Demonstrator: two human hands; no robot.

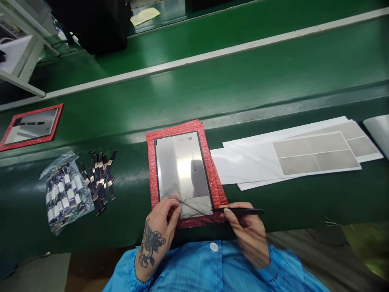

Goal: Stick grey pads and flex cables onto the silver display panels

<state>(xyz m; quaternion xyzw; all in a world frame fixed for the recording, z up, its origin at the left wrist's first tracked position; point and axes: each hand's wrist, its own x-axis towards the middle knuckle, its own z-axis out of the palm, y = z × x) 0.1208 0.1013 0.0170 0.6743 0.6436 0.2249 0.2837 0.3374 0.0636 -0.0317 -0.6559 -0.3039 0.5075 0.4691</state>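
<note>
A flat display panel (182, 170) with a silvery back and dark edges lies on red bubble wrap (153, 174) right in front of me. My left hand (164, 217) is over the panel's lower left part, thumb and fingers pinched together. What they hold, if anything, I cannot make out. In my right hand (243, 225) is a pair of black tweezers (251, 211), lying nearly level. Its tip points left and reaches the panel's lower right corner.
To the left are a clear plastic bag (65, 194) of small parts and a pile of dark flex cables (100, 174). Another panel (33, 125) on red wrap lies farther left. White sheets (249, 162) with grey rectangles spread out on the right. A pale rail (182, 63) crosses the green bench.
</note>
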